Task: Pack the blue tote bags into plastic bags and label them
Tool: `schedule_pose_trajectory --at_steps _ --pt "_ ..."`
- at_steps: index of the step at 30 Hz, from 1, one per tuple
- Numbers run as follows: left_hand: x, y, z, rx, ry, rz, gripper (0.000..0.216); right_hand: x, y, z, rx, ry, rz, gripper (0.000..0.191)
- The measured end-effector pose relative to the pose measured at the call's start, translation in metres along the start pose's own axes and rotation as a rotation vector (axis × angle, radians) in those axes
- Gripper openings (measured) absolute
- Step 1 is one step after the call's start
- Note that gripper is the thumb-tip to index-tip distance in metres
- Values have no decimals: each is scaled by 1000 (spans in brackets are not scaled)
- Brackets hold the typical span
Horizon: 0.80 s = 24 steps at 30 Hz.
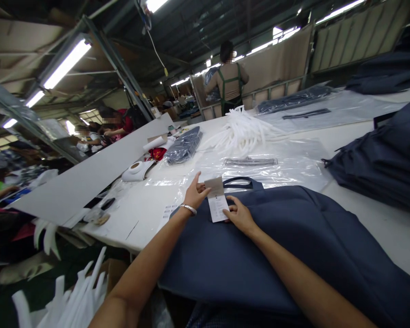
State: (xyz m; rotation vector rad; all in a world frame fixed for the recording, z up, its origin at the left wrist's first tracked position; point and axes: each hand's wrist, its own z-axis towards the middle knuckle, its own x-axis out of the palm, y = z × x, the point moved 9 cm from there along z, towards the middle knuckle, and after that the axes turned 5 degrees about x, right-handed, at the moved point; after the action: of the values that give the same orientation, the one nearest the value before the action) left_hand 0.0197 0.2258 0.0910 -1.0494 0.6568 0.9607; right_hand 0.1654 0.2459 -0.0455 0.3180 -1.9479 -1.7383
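Note:
A dark navy fabric bag [294, 246] lies flat on the white table [140, 214] in front of me, its handle [239, 182] at the far end. A white paper tag [217, 200] with small print rests on the bag near the handle. My left hand [194, 195], with a silver bangle on the wrist, pinches the tag's upper left edge, index finger raised. My right hand [241, 215] presses on the tag's lower right side and on the fabric.
Clear plastic bags [287, 164] lie beyond the navy bag, with a bundle of white strips [246, 130], a packed dark item [183, 146] and a tape dispenser [136, 171]. Stacked navy fabric [382, 159] sits at right. A grey board [89, 177] slants at left. People work behind.

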Motion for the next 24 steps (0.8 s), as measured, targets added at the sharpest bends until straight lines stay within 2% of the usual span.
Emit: schedule_pose_trajectory --at_steps 2,6,9,11,14,17,21,22,24 --pt "18 -15 -11 106 139 -6 48 -1 -2 -2 42 5 65 58" --pt "36 -37 -57 183 249 53 35 -4 -9 -2 148 -14 222 46" --pt "43 -44 -77 194 239 155 38 -4 -10 -1 157 -5 227 42" --pt "47 -45 -80 220 216 258 43 0 -8 -1 129 25 199 48" --pt "53 -42 -81 247 183 327 37 4 -5 -5 113 70 116 54" --pt "55 -35 -87 252 137 318 35 -9 12 -11 -23 0 -163 42" --pt "56 -29 -99 239 76 285 35 -55 73 -19 -445 -381 -670 32" --pt "57 -28 -101 234 65 274 35 -64 84 -15 -468 -457 -823 34" --pt "59 -26 -102 229 53 254 35 -79 93 8 -332 -501 -1171 40"
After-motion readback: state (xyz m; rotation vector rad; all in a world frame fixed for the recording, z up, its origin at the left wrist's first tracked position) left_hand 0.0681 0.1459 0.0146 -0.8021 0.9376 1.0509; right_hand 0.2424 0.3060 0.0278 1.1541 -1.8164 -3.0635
